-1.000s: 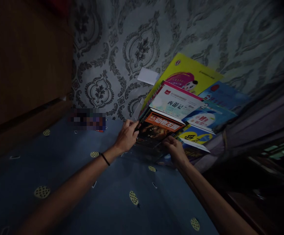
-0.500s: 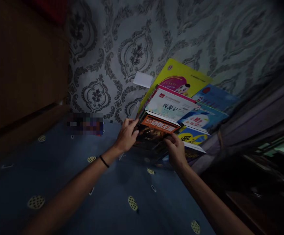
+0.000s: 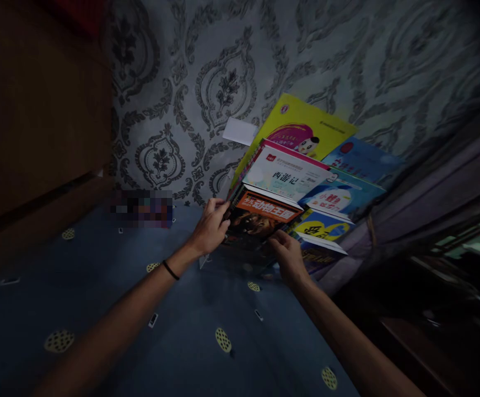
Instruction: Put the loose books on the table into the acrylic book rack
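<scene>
A dark book with an orange title band and a lion picture (image 3: 257, 225) stands at the front of the left row of books. My left hand (image 3: 210, 229) grips its left edge, fingers at the spine side. My right hand (image 3: 290, 258) is closed at its lower right, fingertips against the cover. Behind it stand a white book with a pink top edge (image 3: 285, 175) and a tall yellow book (image 3: 322, 125). In the row to the right are a yellow-and-blue book (image 3: 325, 225), a light blue book (image 3: 343, 193) and a blue book (image 3: 361, 160). The rack's base is mostly hidden.
The books stand on a blue patterned cloth (image 3: 182, 331) against a wall with grey ornate wallpaper (image 3: 227, 88). A wooden panel (image 3: 37, 110) is at the left, with a blurred-out item (image 3: 143, 209) near it. A purple-grey curtain (image 3: 409, 204) hangs at the right.
My right hand has slid slightly left and down across the dark book, showing more of the books beside it. My left hand stays at the book's left edge. The view has shifted a little.
</scene>
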Available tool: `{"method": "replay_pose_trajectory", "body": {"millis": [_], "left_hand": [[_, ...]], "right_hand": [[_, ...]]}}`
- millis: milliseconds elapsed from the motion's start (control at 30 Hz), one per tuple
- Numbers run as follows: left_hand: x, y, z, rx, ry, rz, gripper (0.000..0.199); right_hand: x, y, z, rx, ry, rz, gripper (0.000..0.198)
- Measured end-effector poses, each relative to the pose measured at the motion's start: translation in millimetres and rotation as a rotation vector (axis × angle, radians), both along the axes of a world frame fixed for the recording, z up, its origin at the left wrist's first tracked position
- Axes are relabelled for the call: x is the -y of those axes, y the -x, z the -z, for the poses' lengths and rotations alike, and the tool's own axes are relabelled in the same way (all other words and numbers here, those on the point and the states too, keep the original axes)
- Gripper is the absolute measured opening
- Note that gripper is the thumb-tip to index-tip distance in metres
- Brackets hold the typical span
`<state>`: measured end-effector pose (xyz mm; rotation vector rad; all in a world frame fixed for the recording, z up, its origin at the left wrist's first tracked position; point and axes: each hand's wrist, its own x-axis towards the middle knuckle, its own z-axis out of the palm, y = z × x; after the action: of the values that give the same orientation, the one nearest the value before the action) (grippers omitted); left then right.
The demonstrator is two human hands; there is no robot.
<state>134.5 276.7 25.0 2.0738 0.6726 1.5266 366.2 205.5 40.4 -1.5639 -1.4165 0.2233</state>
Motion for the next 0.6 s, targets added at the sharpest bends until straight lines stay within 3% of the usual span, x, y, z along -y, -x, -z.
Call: {"method": "replay_pose_trajectory", "body": {"millis": [267,600], "left_hand": [[0,3,-2.2,-0.009,0.009,0.003,0.051],[2,2,-5.2,-0.035,0.037,0.005,0.053]], "right_hand": [[-4,-15,0,0.193,0.146,0.056,0.012],[-13,-17,-4,0.308,0.212,0.092,0.007]]}}
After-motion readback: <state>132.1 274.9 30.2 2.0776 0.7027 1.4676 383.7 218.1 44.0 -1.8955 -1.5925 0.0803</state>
